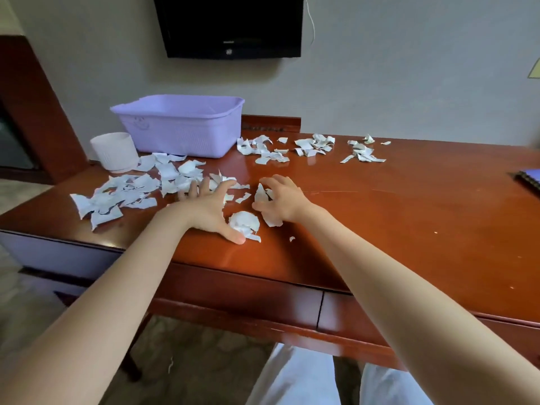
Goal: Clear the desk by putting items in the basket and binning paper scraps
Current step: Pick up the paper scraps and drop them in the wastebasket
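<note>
White paper scraps lie scattered over the wooden desk: a big pile at the left, several smaller heaps at the back. My left hand lies spread on the desk, fingers straight over scraps, thumb beside a crumpled wad of paper. My right hand has its fingers curled round a few scraps, with one more scrap under its heel. A lilac plastic basket stands at the back left.
A small white ribbed bin stands left of the basket near the desk's corner. A dark notebook pokes in at the right edge. A black screen hangs on the wall above. The desk's front edge runs just below my hands.
</note>
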Tool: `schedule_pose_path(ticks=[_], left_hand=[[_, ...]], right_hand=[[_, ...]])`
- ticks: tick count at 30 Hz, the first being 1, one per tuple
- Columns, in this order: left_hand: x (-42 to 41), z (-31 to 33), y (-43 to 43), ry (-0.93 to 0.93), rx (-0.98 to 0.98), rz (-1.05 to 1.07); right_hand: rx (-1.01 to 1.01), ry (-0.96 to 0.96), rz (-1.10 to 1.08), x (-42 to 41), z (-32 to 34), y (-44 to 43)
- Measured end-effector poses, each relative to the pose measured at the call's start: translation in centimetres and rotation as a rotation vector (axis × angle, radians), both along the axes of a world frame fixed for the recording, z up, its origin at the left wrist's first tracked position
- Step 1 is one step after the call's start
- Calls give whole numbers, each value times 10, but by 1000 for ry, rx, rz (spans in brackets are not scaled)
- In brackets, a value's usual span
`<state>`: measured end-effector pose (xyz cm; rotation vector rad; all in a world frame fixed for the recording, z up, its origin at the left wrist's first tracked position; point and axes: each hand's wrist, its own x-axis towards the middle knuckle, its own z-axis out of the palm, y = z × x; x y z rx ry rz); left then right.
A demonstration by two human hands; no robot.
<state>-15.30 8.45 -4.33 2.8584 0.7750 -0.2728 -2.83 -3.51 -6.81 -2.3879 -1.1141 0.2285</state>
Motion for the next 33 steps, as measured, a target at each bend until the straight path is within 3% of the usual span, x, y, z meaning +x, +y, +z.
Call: schedule_pose_path(ticks=[4,10,14,18,20,22,25,27,30,33], left_hand=[[3,-9,12,-114,-66,119],[23,-21,24,-227,-247,140],[35,-30,9,-344,-260,74],[43,-30,-3,-466,-468,-39],[45,-26,-7,-511,-550,-68],[46,-19,-8,-615,-590,-18],[50,-12,-1,-797,-304,108],[54,-10,7,-630,-66,140],[61,-15,16,-280,-30,161],[67,-23,16,-300,-124,79]], right_hand=[[9,-11,23,-1,-1,23],[185,-58,9,-2,-9,20],[304,-81,-15,12,-7,6],[394,43,-116,21,3,-15],[334,113,-39,17,5,-22],[131,92,34,12,3,-29],[-136,-12,109,2,0,-36],[-200,-28,117,-1,-2,-35],[-268,4,80,1,-4,-30],[-235,-34,60,4,-6,-27]])
